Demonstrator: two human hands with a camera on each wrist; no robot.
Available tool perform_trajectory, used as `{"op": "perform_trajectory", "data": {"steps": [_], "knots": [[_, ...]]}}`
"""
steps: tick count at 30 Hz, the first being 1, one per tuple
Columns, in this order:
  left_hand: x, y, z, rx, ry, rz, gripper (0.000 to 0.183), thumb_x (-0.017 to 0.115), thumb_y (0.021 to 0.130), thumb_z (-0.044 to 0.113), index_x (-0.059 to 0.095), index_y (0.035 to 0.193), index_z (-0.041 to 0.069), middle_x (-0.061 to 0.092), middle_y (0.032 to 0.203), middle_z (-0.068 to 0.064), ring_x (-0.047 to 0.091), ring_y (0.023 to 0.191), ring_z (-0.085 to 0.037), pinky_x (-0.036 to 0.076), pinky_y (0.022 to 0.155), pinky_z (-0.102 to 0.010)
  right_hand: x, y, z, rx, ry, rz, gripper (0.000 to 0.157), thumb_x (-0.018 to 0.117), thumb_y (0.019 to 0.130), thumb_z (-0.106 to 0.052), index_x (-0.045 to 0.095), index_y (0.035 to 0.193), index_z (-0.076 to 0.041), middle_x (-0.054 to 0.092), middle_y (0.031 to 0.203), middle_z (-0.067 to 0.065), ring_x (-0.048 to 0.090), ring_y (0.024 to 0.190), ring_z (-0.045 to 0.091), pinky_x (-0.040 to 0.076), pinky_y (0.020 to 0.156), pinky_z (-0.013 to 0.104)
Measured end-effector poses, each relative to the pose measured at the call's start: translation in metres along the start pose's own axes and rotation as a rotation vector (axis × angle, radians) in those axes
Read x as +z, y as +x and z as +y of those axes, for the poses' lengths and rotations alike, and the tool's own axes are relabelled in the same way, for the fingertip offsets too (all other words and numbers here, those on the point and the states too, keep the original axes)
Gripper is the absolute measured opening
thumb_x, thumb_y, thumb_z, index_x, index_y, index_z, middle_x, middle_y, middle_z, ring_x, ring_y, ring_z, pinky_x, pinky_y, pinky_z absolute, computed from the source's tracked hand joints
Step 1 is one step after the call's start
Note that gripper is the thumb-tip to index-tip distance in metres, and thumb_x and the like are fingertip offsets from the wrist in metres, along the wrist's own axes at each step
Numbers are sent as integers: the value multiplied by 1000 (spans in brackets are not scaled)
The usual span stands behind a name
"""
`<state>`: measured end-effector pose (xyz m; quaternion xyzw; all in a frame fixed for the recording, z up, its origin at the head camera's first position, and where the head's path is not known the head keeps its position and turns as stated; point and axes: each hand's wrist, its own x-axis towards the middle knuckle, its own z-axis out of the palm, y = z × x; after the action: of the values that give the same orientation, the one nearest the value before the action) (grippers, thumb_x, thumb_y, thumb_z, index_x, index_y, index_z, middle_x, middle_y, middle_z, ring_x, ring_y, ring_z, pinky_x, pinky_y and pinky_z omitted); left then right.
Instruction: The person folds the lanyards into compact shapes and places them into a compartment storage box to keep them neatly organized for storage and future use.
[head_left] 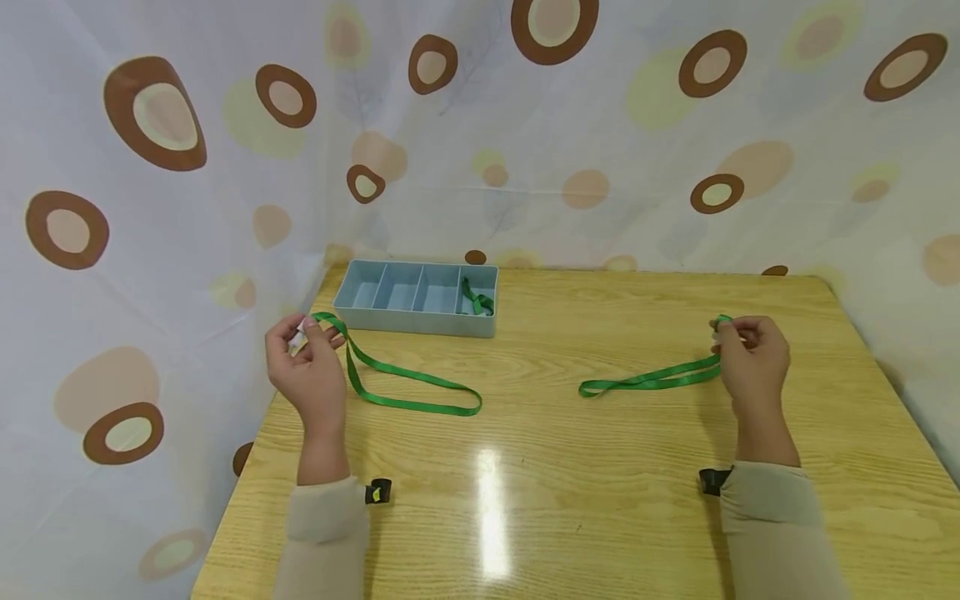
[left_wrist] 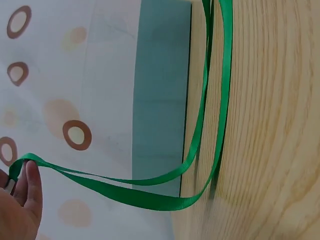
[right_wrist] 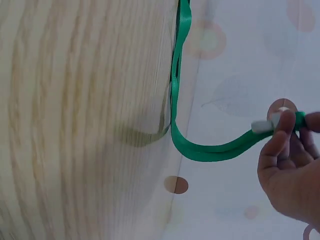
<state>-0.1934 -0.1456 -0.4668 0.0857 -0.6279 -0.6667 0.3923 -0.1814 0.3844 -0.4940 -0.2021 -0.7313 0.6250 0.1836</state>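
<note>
My left hand (head_left: pixel 306 358) pinches one end of a green lanyard (head_left: pixel 408 406), just in front of the tray's left end. A small white piece shows between its fingers, and the lanyard's loop trails right onto the table. On the right side, my right hand (head_left: pixel 753 354) holds up the end of another green lanyard (head_left: pixel 652 382), whose loop lies toward the middle of the table. In the right wrist view a whitish clip (right_wrist: pixel 262 126) sticks out beside the thumb and fingers, with the doubled ribbon (right_wrist: pixel 200 152) hanging down from there.
A blue-grey tray (head_left: pixel 420 322) with several compartments stands at the back left of the wooden table (head_left: pixel 600 500). Its rightmost compartment contains a bundled green ribbon (head_left: pixel 477 300). Behind the table hangs a patterned white curtain (head_left: pixel 525 225), which also covers the left side.
</note>
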Motion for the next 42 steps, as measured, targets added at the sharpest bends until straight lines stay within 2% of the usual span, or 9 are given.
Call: {"op": "perform_trajectory", "data": {"steps": [4,7,10,14,22,30,34,37,42], "knots": [[9,-10,-1,-11,31,-136,30,61,109,18,62,123,-9,57,112,0,75,76,-13,63,74,-24,17,-9,5,-197,-326,-288,27,58,110,-29,64,119,-3,74,120,-4,65,91,4,53,70,18],[18,-19,-2,-39,28,-272,30,61,109,16,63,124,-10,60,111,-2,75,80,-11,63,78,-22,34,-17,6,-296,-430,-449,35,58,111,-34,65,128,-4,60,150,12,64,108,14,51,78,18],[28,-29,-2,-52,33,-431,25,62,108,14,65,123,-6,64,113,-7,75,86,-10,62,82,-21,51,-24,7,-350,-451,-543,36,58,111,-32,64,134,-5,48,163,15,64,120,27,49,87,19],[40,-41,1,-8,33,-639,19,65,107,10,70,121,0,69,114,-17,77,93,-20,62,85,-23,76,-37,3,-415,-420,-616,29,60,111,-28,66,129,-6,51,159,13,65,119,33,51,88,28],[64,-66,14,13,5,-875,19,68,105,11,73,120,2,74,114,-15,76,105,-30,62,94,-32,126,-80,-28,-553,-308,-766,14,71,104,-24,75,117,-18,63,143,3,68,110,23,54,89,46],[79,-84,20,74,-43,-988,18,68,105,9,72,119,0,74,113,-15,76,102,-27,63,89,-34,154,-107,-40,-625,-218,-795,8,78,98,-18,77,106,-18,65,143,8,66,121,29,53,94,49],[81,-89,22,96,-55,-1001,17,68,105,8,72,119,-1,74,110,-15,75,102,-30,63,89,-34,155,-109,-37,-581,-159,-831,27,77,99,-16,78,126,-9,54,160,10,60,132,35,51,104,63],[82,-89,24,102,-55,-997,16,68,104,8,72,118,0,74,109,-16,74,100,-34,63,89,-34,153,-110,-35,-552,-119,-877,32,73,102,-14,74,133,-7,42,169,9,55,138,37,46,110,69],[83,-89,25,109,-43,-993,17,69,104,9,73,117,-1,74,108,-15,73,98,-35,62,89,-33,150,-108,-34,-589,-35,-839,15,74,98,-3,80,112,-7,47,165,13,56,136,41,50,110,57]]}}
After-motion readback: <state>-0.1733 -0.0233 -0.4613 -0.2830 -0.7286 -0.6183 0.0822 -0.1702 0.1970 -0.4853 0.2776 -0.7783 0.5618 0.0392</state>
